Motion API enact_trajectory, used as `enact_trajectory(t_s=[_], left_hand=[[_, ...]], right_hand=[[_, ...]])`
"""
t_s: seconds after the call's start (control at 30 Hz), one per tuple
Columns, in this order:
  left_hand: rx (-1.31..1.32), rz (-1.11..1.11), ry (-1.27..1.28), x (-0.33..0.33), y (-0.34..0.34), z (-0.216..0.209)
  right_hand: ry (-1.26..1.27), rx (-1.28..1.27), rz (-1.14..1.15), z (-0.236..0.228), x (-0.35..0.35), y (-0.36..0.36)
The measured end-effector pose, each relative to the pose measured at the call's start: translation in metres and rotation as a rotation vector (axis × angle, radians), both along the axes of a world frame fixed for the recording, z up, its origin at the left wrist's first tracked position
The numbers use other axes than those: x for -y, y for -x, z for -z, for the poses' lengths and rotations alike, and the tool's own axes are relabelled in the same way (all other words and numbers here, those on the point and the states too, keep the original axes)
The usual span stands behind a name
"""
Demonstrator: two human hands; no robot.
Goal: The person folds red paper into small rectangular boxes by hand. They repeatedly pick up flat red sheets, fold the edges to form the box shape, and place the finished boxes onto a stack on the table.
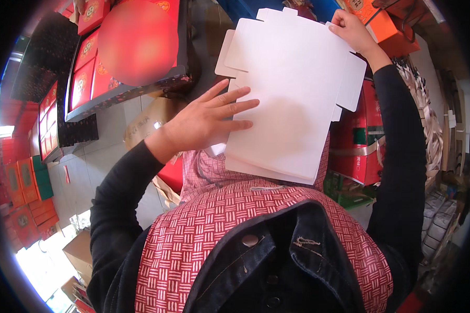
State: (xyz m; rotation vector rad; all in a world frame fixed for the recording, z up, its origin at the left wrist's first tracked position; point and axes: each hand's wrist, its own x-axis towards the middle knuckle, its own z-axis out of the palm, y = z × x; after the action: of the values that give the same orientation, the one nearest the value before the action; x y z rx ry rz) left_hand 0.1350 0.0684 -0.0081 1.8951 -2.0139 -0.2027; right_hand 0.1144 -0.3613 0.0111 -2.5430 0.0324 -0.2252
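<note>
A white die-cut cardboard box blank (pixel 292 88) with tabs along its edges lies over my lap, its near edge above my red-and-white patterned apron (pixel 188 240). A second layer shows beneath it at the left tabs and the near edge. My left hand (pixel 209 117) rests with fingers spread on the blank's left side. At the far right corner my right hand (pixel 352 34) pinches the blank's edge between thumb and curled fingers.
A dark patterned case (pixel 141 86) holding red boxes stands at the far left. Orange boxes (pixel 389 34) sit at the far right, a red box (pixel 357 151) below them. Pale ribbons (pixel 428 115) hang at right. Orange and green boxes (pixel 28 180) are stacked at left.
</note>
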Motion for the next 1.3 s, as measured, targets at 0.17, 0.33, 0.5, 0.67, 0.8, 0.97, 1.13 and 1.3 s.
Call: enact_trajectory(t_s=[0.17, 0.33, 0.5, 0.67, 0.8, 0.97, 1.13, 1.3], left_hand=[[-0.223, 0.134, -0.140, -0.002, 0.004, -0.006], [-0.234, 0.161, -0.055, -0.005, 0.011, 0.006], [-0.068, 0.197, 0.170, -0.006, 0.016, 0.016], [-0.583, 0.043, 0.405, 0.009, 0.024, -0.033], [-1.067, -0.326, 0.460, 0.027, 0.029, -0.088], [-1.449, -0.710, 0.072, 0.042, 0.047, -0.042], [-1.635, -0.872, 0.006, 0.029, 0.065, -0.006], [-1.666, -0.848, 0.028, 0.017, 0.071, 0.000]], right_hand=[[0.059, -0.061, 0.039, 0.020, -0.006, -0.008], [0.042, -0.134, 0.059, 0.033, -0.017, -0.008], [0.152, 0.058, 0.069, 0.038, -0.019, -0.004], [0.119, -0.195, -0.060, -0.019, -0.024, -0.009], [0.026, -0.327, -0.235, -0.074, -0.059, 0.017], [-0.017, -0.519, -0.458, -0.110, -0.143, 0.074], [-0.572, -0.633, -0.353, -0.071, -0.168, 0.114], [-0.683, -0.791, -0.408, -0.068, -0.164, 0.086]])
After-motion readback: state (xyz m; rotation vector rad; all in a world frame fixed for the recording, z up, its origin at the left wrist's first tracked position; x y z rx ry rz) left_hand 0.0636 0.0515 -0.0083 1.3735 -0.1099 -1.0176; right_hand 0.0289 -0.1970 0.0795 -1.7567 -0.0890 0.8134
